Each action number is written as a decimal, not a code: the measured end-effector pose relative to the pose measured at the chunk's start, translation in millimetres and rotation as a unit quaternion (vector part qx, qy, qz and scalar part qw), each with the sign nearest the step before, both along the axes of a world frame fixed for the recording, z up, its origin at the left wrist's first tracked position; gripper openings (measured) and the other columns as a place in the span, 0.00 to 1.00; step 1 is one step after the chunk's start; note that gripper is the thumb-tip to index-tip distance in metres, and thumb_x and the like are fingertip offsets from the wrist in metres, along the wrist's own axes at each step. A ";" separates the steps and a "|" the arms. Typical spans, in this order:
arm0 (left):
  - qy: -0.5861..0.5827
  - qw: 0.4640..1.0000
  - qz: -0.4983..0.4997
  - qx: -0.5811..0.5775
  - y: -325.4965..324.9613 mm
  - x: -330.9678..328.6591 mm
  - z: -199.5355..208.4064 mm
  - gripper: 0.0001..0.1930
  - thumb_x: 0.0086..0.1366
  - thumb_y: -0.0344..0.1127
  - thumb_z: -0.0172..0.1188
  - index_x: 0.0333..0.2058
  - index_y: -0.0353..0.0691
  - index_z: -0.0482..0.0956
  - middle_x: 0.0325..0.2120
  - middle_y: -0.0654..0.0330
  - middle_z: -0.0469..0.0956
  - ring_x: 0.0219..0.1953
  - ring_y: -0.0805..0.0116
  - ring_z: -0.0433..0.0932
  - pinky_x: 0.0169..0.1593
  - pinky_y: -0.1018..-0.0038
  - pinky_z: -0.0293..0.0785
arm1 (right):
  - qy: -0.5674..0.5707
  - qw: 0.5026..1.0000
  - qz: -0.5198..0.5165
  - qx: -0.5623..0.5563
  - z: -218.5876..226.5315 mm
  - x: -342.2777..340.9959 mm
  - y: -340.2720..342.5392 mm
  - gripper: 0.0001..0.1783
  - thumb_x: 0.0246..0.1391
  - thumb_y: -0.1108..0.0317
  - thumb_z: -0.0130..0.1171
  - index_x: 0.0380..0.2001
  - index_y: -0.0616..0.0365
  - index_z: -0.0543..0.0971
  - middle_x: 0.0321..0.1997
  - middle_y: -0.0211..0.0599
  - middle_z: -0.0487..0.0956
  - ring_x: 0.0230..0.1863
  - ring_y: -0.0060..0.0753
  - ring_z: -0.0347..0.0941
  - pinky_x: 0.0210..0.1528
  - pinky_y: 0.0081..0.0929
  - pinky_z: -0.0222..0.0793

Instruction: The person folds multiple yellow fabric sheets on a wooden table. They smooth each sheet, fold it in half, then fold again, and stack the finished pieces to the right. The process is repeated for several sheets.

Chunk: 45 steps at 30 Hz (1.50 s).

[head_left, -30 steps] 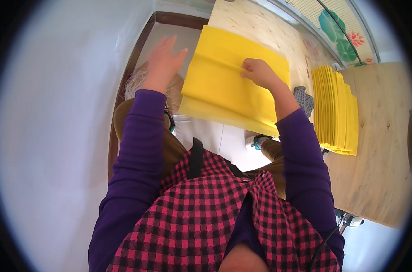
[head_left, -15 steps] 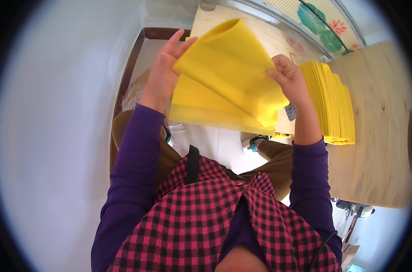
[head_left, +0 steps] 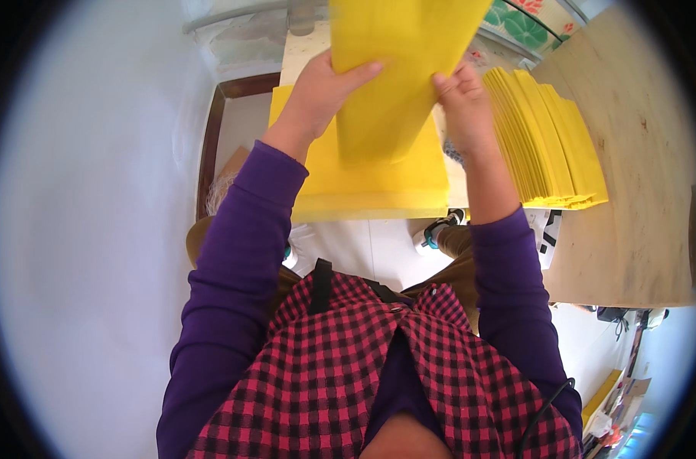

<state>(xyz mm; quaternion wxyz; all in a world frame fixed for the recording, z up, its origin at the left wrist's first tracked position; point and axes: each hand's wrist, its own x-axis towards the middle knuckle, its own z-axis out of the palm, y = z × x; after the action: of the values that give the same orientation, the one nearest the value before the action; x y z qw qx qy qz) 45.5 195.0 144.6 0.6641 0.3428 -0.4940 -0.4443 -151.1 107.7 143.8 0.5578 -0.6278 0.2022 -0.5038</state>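
A folded piece of yellow fabric (head_left: 386, 84) is held up in front of me, its upper end running out of the picture. My left hand (head_left: 321, 88) grips its left edge, with the thumb lying across the front and the other fingers hidden behind it. At the right edge, my right hand (head_left: 464, 99) pinches the fabric between thumb and fingers. Below and behind the raised piece, more yellow fabric (head_left: 363, 191) lies flat on the table, its near edge straight.
A thick stack of folded yellow fabric (head_left: 547, 145) stands to the right on a wooden board (head_left: 631, 252). A pale wall (head_left: 110, 229) rises close on my left. Under the table, white floor (head_left: 340, 249) and my shoes show.
Both hands have raised the fabric piece farther away and turned it more upright. My left hand has gone from spread fingers to a grip on its edge.
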 end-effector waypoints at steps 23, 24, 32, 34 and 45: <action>0.234 0.958 -0.144 0.083 -54.2 -102.4 41.9 0.21 0.70 0.33 0.51 0.59 0.36 0.63 0.56 0.56 0.70 0.57 0.59 0.70 0.59 0.62 0.68 | 0.208 0.976 -0.052 0.049 34.8 -142.3 13.5 0.12 0.55 0.68 0.61 0.38 0.65 0.77 0.30 0.30 0.79 0.31 0.17 0.72 0.35 0.20 0.69; 0.236 0.955 -0.153 0.090 -58.5 -112.8 40.1 0.21 0.70 0.33 0.50 0.59 0.36 0.63 0.56 0.56 0.70 0.57 0.59 0.70 0.59 0.62 0.68 | 0.215 0.974 -0.057 0.044 28.4 -154.9 15.4 0.12 0.55 0.68 0.61 0.38 0.66 0.77 0.31 0.30 0.79 0.32 0.18 0.72 0.35 0.20 0.69; 0.258 0.929 -0.205 0.167 -109.1 -184.7 27.1 0.20 0.72 0.36 0.47 0.59 0.37 0.62 0.57 0.55 0.68 0.59 0.57 0.68 0.62 0.60 0.65 | 0.239 0.953 -0.137 0.126 2.0 -262.6 54.2 0.12 0.57 0.74 0.57 0.44 0.66 0.74 0.34 0.25 0.76 0.35 0.13 0.70 0.37 0.16 0.67; 0.269 0.919 -0.234 0.170 -123.7 -204.8 24.9 0.20 0.72 0.37 0.47 0.60 0.37 0.62 0.58 0.55 0.68 0.59 0.57 0.67 0.63 0.60 0.64 | 0.236 0.944 -0.180 0.144 0.2 -278.2 58.0 0.12 0.57 0.74 0.57 0.44 0.66 0.74 0.35 0.26 0.77 0.36 0.14 0.71 0.38 0.16 0.68; 0.243 0.914 -0.241 0.216 -222.3 -291.3 27.0 0.19 0.71 0.34 0.48 0.58 0.36 0.64 0.57 0.54 0.68 0.58 0.57 0.67 0.62 0.59 0.64 | 0.252 0.892 -0.364 0.091 22.7 -344.0 2.4 0.19 0.56 0.74 0.59 0.51 0.63 0.71 0.29 0.30 0.79 0.30 0.14 0.71 0.33 0.16 0.67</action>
<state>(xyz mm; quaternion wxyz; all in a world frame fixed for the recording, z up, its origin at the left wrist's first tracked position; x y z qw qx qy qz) -245.8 -27.2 171.7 0.5464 0.2294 -0.2770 -0.7563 -495.1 110.1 166.5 0.3203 -0.5622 0.5956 -0.4760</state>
